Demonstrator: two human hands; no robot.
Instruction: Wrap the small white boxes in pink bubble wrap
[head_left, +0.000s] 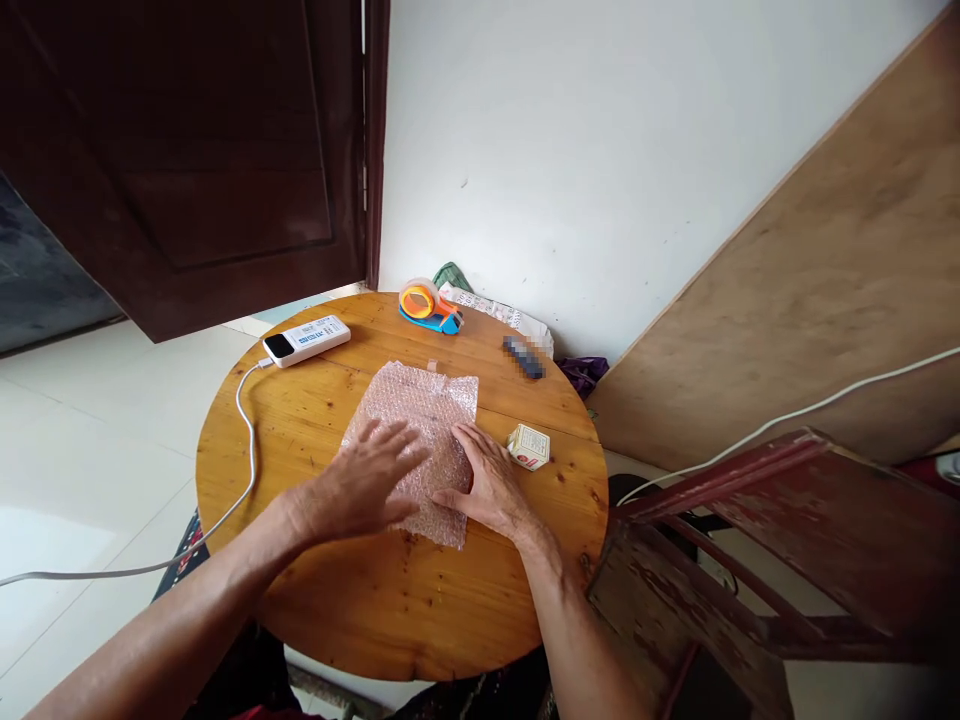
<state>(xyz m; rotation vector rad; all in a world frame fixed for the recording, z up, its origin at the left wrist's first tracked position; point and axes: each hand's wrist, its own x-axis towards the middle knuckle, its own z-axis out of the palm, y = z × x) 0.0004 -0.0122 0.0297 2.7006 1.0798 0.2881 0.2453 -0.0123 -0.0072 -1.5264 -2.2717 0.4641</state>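
Observation:
A sheet of bubble wrap (424,415) lies flat in the middle of a round wooden table (375,600). My left hand (360,485) rests palm down on its near left part, fingers spread and open. My right hand (487,485) lies flat on the sheet's near right edge, fingers stretched out, holding nothing. A small white and red box (529,446) stands on the table just right of my right hand.
An orange and blue tape dispenser (427,305) sits at the table's far edge. A white power bank (306,340) with a cable (244,440) lies far left. A small dark object (523,356) lies far right. A red wooden chair (757,560) stands at right.

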